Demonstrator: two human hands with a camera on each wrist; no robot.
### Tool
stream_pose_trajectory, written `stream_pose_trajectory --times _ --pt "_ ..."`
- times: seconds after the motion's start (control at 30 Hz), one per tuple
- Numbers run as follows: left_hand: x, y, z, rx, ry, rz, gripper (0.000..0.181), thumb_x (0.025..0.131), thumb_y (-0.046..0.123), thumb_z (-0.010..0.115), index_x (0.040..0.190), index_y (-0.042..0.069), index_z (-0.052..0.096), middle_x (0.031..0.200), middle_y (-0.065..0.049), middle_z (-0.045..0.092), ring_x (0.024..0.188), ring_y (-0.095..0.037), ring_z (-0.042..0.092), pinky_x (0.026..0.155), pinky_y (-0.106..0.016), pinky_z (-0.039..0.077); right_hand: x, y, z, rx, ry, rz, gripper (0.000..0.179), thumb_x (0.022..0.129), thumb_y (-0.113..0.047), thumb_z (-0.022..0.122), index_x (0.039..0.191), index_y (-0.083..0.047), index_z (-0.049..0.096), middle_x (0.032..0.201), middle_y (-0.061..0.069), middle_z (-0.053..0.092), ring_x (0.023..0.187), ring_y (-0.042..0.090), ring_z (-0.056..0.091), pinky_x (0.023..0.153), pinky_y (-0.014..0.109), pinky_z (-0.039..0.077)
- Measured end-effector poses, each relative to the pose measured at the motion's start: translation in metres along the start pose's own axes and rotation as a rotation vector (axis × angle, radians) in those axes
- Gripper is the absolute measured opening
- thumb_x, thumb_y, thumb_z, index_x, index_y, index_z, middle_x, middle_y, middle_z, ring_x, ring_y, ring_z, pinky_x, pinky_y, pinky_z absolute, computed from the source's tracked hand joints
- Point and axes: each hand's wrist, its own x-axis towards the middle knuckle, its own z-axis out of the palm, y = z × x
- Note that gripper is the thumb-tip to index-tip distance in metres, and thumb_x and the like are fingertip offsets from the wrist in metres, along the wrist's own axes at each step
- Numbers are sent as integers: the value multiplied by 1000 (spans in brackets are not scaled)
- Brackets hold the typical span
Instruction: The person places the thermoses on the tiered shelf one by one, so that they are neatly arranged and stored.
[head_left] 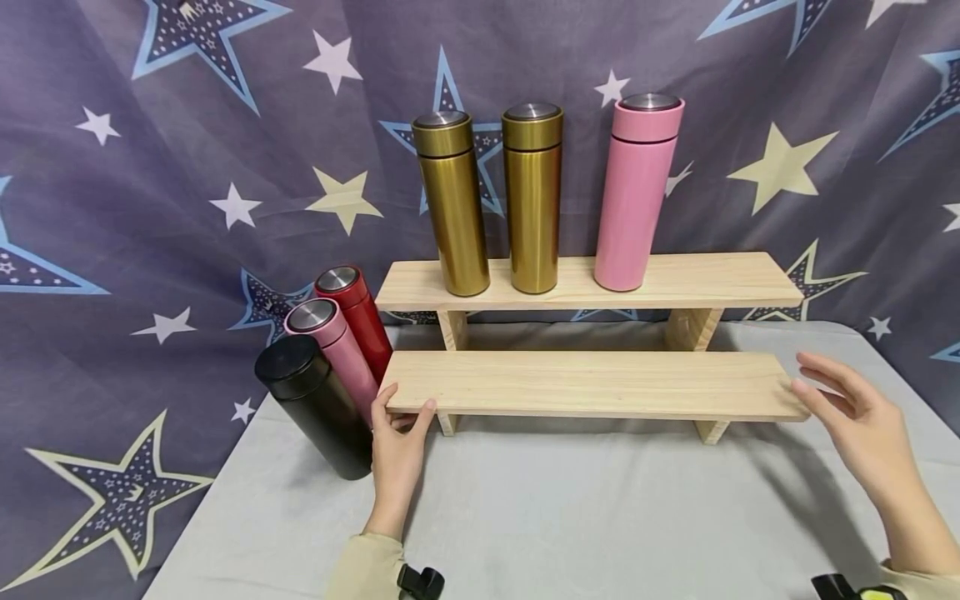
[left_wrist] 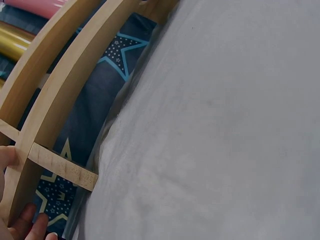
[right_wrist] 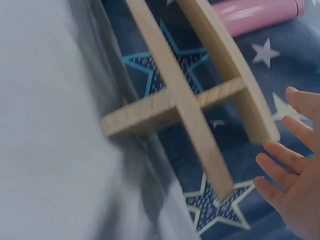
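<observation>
A two-tier wooden shelf [head_left: 585, 383] stands on the cloth-covered table. My left hand [head_left: 399, 454] holds the left front corner of its lower board, thumb at the front edge; in the left wrist view the fingers [left_wrist: 37, 227] reach under the board. Near the right end of the lower board is my right hand [head_left: 862, 425], fingers spread and loosely bent. The right wrist view shows that hand's fingers [right_wrist: 282, 157] holding nothing. On the upper board stand two gold thermos bottles [head_left: 459, 217] and a pink thermos bottle [head_left: 637, 200].
Left of the shelf, a black thermos bottle [head_left: 322, 417], another pink thermos [head_left: 341, 346] and a red thermos [head_left: 360, 312] stand close together on the table. A star-patterned curtain [head_left: 225, 150] hangs behind. Grey cloth [head_left: 570, 517] covers the table in front of the shelf.
</observation>
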Motion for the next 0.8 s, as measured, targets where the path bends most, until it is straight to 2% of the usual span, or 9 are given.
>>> stream_pose_trajectory --times 0.27,0.5,0.8 --pt "0 0 0 0 4 7 71 86 46 75 144 23 40 114 -15 62 103 -24 62 79 -40 40 -1 25 -7 11 14 93 44 97 -18 65 141 -20 57 115 -36 55 98 -20 51 78 1 35" --pt "0 -1 0 2 5 4 71 86 47 75 144 24 40 113 -15 63 103 -24 61 80 -40 39 -4 41 -5 84 14 136 43 97 -14 65 139 -22 58 110 -35 59 96 -18 53 76 3 38" --pt "1 -1 1 -5 2 9 71 87 48 74 144 23 39 114 -14 62 104 -23 61 79 -39 41 -5 54 1 129 -34 158 42 98 -15 64 139 -24 58 103 -31 62 87 -12 61 71 8 46"
